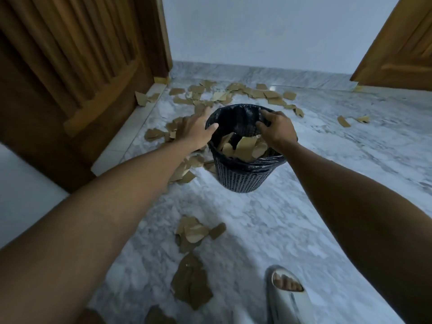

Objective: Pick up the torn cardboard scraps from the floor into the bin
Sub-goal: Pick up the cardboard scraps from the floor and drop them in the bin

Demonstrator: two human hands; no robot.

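Observation:
A black mesh bin (243, 177) lined with a black bag stands on the marble floor, tilted toward me, with several brown cardboard scraps (243, 147) inside. My left hand (198, 129) lies at the bin's left rim, fingers stretched out and thumb touching the bag edge. My right hand (277, 128) hovers over the bin's right rim with fingers curled downward; whether it holds a scrap I cannot tell. Loose scraps lie beyond the bin (233, 93), to its left (184, 170), and near my feet (195, 232).
A wooden door (70, 73) stands on the left with a pale threshold strip (131, 127) below it. Another wooden door (402, 50) angles in at the right. My sandalled foot (286, 294) is at the bottom. A white wall (257, 29) closes the far end.

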